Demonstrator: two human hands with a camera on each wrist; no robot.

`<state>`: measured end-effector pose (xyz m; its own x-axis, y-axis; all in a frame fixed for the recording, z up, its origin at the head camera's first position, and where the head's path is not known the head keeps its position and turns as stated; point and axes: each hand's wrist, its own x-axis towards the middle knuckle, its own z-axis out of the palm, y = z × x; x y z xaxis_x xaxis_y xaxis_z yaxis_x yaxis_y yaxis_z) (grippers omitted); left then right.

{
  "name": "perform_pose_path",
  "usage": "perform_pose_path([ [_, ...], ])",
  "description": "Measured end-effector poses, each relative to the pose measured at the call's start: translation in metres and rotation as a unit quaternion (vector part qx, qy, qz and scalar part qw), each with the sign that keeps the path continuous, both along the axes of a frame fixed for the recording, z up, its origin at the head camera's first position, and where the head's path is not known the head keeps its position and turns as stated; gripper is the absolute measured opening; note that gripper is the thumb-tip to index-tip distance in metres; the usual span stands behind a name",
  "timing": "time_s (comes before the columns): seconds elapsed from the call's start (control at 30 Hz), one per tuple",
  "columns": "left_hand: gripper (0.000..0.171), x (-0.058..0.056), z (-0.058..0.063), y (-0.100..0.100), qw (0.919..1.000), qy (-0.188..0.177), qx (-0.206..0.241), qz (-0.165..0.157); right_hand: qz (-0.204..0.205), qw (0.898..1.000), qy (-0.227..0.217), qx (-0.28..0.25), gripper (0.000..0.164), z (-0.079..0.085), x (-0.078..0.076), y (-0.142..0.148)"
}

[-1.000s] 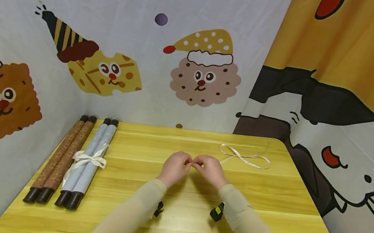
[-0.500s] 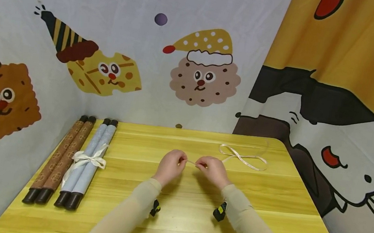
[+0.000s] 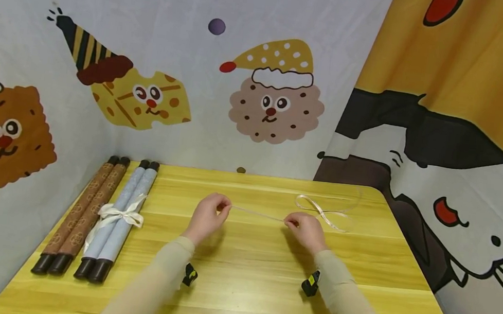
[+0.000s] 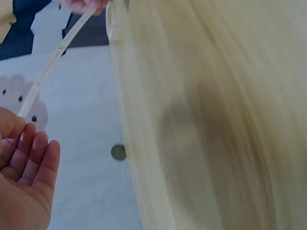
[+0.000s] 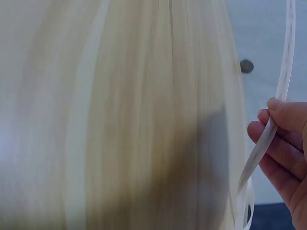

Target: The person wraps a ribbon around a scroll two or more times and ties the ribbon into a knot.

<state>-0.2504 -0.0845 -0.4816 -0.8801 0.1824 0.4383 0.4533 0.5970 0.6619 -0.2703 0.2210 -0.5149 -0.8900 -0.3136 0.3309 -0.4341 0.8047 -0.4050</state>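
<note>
A narrow pale ribbon (image 3: 258, 213) with small printed marks is stretched between the two hands above the table. My left hand (image 3: 208, 218) pinches it between thumb and index finger; in the left wrist view the ribbon (image 4: 45, 74) runs taut up from that pinch. My right hand (image 3: 307, 230) pinches the ribbon too, and in the right wrist view its tail (image 5: 259, 153) passes down over the fingers. Beyond the right hand, the rest of the ribbon lies in loose loops on the table.
Two brown patterned scrolls (image 3: 82, 215) with black ends lie on the table's left side. Beside them are two light-blue scrolls (image 3: 124, 230) tied with a white ribbon bow (image 3: 119, 214). The wooden table (image 3: 244, 301) meets a printed cloth backdrop (image 3: 169, 23) at its back edge.
The hands have moved apart, the left going left and the right going right, so a longer stretch of ribbon shows between them. The loops on the table have shrunk.
</note>
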Motion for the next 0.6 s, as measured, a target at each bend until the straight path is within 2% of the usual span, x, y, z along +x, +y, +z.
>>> perform_pose_path([
  [0.23, 0.006, -0.004, 0.004, -0.031, 0.9991, 0.016, 0.022, 0.033, -0.021, 1.0, 0.006, 0.012, 0.004, 0.001, -0.003, 0.025],
  [0.47, 0.005, -0.006, 0.01, -0.062, 0.9965, -0.012, 0.056, 0.061, -0.057, 0.998, 0.005, 0.03, 0.008, 0.004, -0.004, 0.056],
  [0.6, 0.004, -0.01, 0.01, -0.078, 0.9949, -0.016, 0.06, 0.079, -0.08, 0.996, -0.002, 0.026, 0.006, 0.007, -0.001, 0.074],
])
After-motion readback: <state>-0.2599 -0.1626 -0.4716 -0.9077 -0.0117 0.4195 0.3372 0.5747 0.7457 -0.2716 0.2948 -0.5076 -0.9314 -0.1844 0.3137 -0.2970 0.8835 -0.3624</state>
